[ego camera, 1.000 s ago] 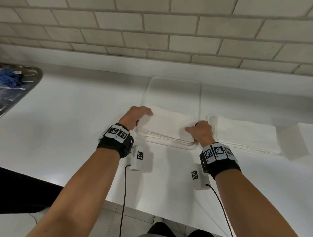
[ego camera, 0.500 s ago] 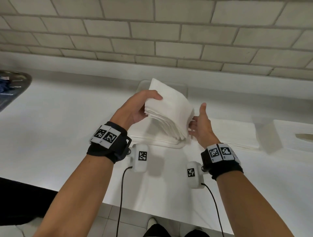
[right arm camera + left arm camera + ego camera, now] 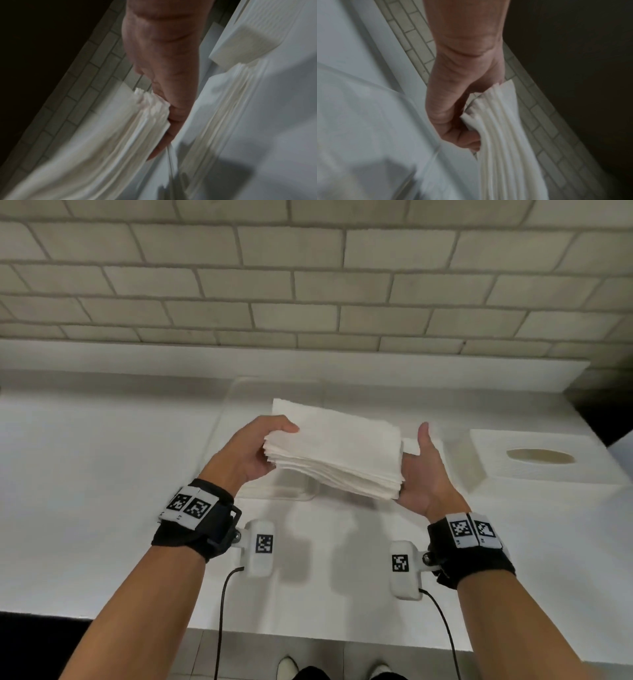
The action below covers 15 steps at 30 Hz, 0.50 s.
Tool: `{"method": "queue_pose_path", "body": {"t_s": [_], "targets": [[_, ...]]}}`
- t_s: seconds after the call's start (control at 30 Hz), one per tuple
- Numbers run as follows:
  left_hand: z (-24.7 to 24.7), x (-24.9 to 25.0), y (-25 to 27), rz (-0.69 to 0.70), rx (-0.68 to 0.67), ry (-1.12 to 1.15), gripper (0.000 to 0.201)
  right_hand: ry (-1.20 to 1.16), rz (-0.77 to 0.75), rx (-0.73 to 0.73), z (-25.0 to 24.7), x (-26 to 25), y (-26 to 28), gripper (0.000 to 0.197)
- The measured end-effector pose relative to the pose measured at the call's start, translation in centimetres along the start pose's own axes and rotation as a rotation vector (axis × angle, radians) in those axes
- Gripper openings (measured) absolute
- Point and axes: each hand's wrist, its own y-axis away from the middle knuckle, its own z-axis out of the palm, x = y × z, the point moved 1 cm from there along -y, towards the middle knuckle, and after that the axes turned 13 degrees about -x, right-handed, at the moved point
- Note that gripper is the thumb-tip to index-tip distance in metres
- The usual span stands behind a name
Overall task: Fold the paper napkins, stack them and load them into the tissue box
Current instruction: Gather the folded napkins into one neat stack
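1. Head view: thick stack of folded white paper napkins (image 3: 337, 451) held in the air above the white tabletop (image 3: 85, 491), over the near edge of a clear plastic tray (image 3: 274, 493). Left hand (image 3: 251, 451) clamps its left end, thumb on top. Right hand (image 3: 423, 474) cradles the right end, thumb raised. White tissue box with oval slot (image 3: 541, 457) sits to the right, apart.
2. Left wrist view: left grip curled under the stack's edge (image 3: 501, 128); tray rim (image 3: 412, 100) below.
3. Right wrist view: blurred; straight fingers (image 3: 173, 121) press the stack's end (image 3: 150, 108). A second white napkin pile (image 3: 228, 102) lies on the tabletop.
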Motion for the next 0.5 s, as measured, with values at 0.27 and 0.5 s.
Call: {"method": "queue_pose_path", "body": {"t_s": [0.27, 0.5], "targets": [[1.9, -7.7, -2.3, -0.241, -0.138, -0.086, 0.029, 0.45, 0.134, 0.108, -4.6, 1.3, 2.8, 0.04], [2.1, -11.0, -2.1, 0.003, -0.103, -0.242, 0.058, 0.622, -0.075, 0.164, -7.3, 2.7, 5.7, 0.043]]}}
